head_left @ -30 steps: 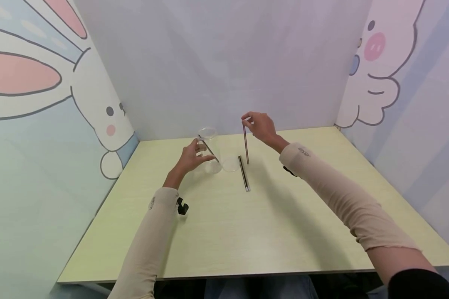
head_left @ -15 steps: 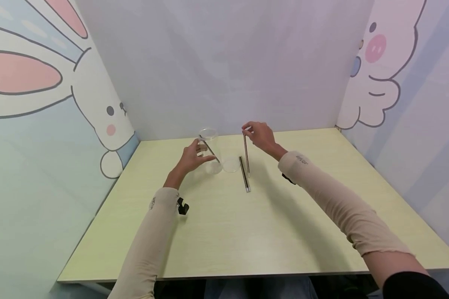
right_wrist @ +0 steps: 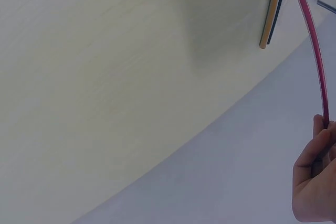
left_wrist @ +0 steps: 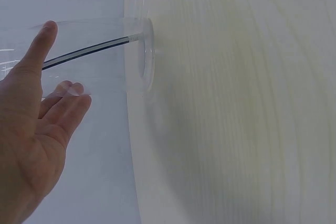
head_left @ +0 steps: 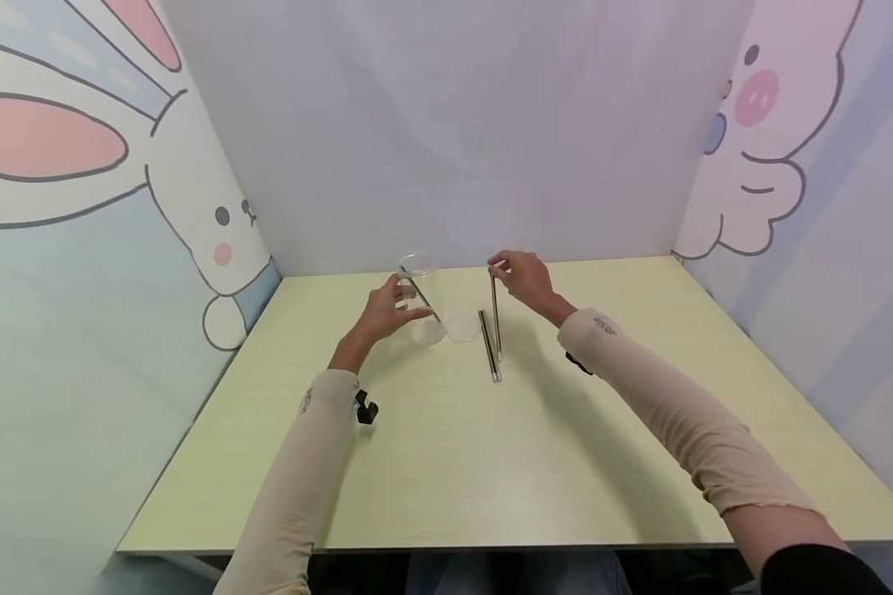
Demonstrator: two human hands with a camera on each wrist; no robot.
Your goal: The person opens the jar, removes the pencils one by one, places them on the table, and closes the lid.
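My left hand [head_left: 387,312] grips a clear plastic jar [left_wrist: 100,30] that stands upright on the table, thumb on one side and fingers on the other. A dark striped pencil [left_wrist: 92,50] leans inside the jar. In the right wrist view, my right hand [right_wrist: 315,177] pinches a red pencil [right_wrist: 314,40] near its top end. In the head view that pencil hangs nearly upright, its lower end beside the pencils lying on the table [head_left: 489,347]. One of these is orange-yellow [right_wrist: 271,17], with a dark pencil [right_wrist: 278,9] alongside it.
A clear round lid [head_left: 463,327] lies flat between the jar and the lying pencils. The pale wood table [head_left: 446,463] is bounded by a plain wall [head_left: 461,149] at the back and cartoon-printed side walls.
My right hand has come down with the red pencil, bringing its lower end nearer the table and the lying pencils. My left hand stays at the jar.
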